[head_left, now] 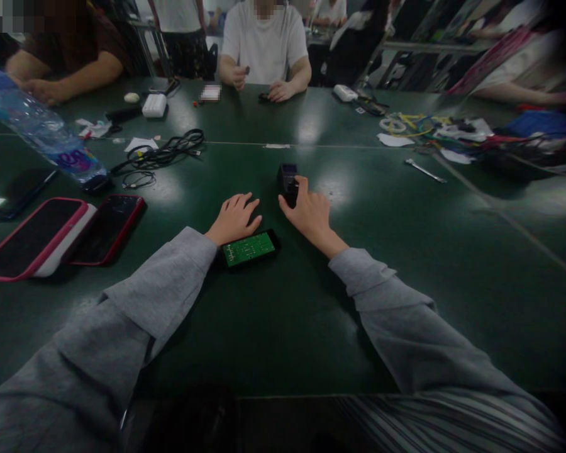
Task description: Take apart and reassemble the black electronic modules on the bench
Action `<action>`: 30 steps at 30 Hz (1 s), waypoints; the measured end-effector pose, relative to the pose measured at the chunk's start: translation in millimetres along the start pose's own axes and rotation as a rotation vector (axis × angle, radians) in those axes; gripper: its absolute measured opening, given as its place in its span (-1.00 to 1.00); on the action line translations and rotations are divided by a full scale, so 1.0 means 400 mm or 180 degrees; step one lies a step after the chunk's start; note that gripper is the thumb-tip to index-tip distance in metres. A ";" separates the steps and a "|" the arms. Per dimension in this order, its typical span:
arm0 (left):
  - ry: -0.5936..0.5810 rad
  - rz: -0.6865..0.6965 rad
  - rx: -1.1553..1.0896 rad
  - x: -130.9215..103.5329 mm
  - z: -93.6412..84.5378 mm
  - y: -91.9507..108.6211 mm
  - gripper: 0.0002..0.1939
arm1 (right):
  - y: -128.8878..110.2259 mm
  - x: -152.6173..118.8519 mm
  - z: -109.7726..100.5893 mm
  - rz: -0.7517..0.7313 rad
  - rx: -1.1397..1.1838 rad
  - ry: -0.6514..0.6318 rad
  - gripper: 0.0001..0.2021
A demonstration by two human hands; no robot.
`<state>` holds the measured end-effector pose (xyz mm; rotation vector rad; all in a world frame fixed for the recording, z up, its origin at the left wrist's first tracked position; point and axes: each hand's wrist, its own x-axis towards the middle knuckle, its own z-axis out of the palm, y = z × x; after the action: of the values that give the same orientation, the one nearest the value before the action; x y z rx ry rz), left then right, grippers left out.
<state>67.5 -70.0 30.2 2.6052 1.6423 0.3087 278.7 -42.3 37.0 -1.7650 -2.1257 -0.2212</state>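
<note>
"Where is the small black device [287,176] placed?"

"It is set on the tabletop [302,333] ahead of the right hand [310,214], by which it is partly covered. It is reached by the thumb and forefinger; whether it is gripped or only touched cannot be told."

"And the left hand [233,219]?"

"It is laid palm down, fingers spread. The green-faced slab [251,249] is found just beside it, its near-left corner met by the grey sleeve [170,283]."

"What else is scattered around?"

"At the left, a plastic bottle [51,135] and 2 phones, 1 pink-edged [33,240] and 1 red-edged [113,228], are seen, with black cables [177,150] beyond. At the right, a wrench [425,171] is laid near a heap of wires [462,135]."

"Can any writing be read?"

"The bottle's purple label [78,160] is marked in white, but its lettering cannot be made out."
</note>
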 end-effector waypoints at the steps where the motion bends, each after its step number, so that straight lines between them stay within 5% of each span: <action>1: 0.0002 0.0001 -0.0003 0.000 -0.001 0.001 -0.42 | -0.001 0.000 -0.003 -0.0006 0.0002 -0.0001 -0.38; 20: -0.0044 0.0013 -0.0078 0.001 -0.005 -0.004 -0.42 | -0.002 0.005 -0.065 0.0110 0.0189 0.0195 -0.35; 30: -0.0054 -0.0003 -0.0034 -0.001 -0.004 0.000 -0.42 | 0.113 0.047 -0.039 0.0491 -0.0107 0.0356 -0.35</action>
<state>67.1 -70.6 31.8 2.5919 1.6322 0.2937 322.9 -21.5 53.3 -1.8797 -1.9092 -0.3083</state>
